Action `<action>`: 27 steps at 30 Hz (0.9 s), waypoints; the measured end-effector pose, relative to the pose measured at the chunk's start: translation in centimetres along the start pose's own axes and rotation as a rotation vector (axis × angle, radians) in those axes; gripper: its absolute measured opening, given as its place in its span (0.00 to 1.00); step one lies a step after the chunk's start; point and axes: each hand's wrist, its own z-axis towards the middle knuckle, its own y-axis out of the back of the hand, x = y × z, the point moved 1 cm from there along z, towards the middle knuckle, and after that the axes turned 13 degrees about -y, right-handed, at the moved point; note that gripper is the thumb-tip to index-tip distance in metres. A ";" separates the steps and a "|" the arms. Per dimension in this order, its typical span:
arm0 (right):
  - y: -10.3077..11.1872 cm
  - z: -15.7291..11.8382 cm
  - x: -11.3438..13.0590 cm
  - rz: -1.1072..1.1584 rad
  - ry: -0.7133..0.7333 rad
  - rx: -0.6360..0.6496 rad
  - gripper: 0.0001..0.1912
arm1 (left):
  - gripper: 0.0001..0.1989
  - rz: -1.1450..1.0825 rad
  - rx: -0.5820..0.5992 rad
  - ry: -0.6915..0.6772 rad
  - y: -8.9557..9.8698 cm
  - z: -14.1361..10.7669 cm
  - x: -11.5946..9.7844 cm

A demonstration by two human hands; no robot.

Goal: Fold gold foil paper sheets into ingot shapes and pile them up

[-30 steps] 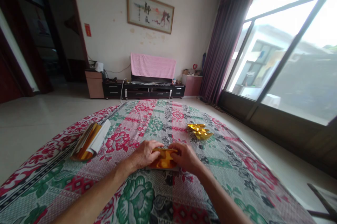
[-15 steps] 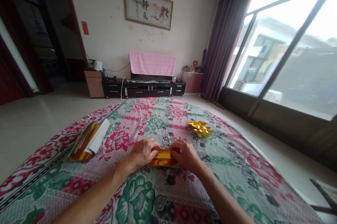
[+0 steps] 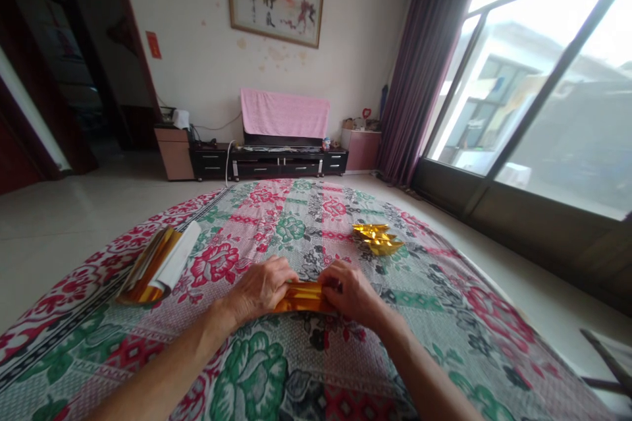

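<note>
Between my hands lies a strip of shiny gold foil paper (image 3: 307, 298), folded lengthwise and low over the patterned cloth. My left hand (image 3: 264, 286) pinches its left end, with the fingers curled over the upper edge. At the other end my right hand (image 3: 349, 290) grips the paper the same way. The fingertips are partly hidden behind the knuckles and the foil. Beyond my right hand sit folded gold paper pieces (image 3: 379, 240) with pointed ends, close together.
A bent stack of gold and white paper sheets (image 3: 155, 266) rests on the left side of the cloth-covered round table (image 3: 251, 375). Farther back stand a low black TV cabinet (image 3: 276, 167) and a pink cloth (image 3: 285, 113) over a screen. Windows line the right.
My left hand has shifted slightly left along the strip, and a little more gold shows between my hands. The view has tilted down slightly.
</note>
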 end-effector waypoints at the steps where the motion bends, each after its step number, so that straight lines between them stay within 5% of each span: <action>1: 0.0 0.0 0.0 0.000 0.001 -0.004 0.10 | 0.11 -0.001 0.002 -0.003 0.1 0.0 -0.1; 18: -0.2 -0.5 -0.4 0.049 0.042 0.026 0.13 | 0.08 -0.126 0.029 0.028 0.5 -0.2 -0.2; 27: -0.3 -0.1 -0.2 0.167 -0.085 -0.080 0.09 | 0.12 -0.197 -0.013 0.141 0.4 0.6 -1.1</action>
